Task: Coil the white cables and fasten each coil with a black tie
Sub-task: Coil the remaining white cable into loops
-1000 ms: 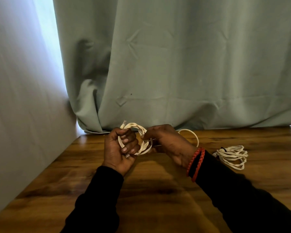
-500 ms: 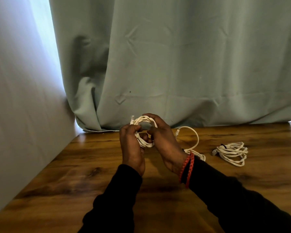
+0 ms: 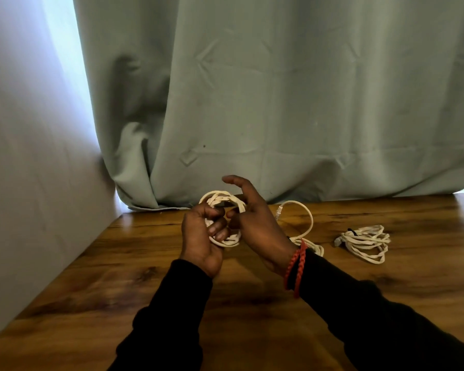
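Left hand fingers curled round coil; right hand at coil's right rim, forefinger lifted. Loose tail loops rightward over desk, nearer right hand.

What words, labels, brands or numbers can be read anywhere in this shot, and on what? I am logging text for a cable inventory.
None: no readable text shows anywhere.
Held white cable coil: no print visible.
Finished coil with its black tie: no label visible.
Cable plug: too small and blurred to tell any marking.
Red bracelet, curtain, table: plain.
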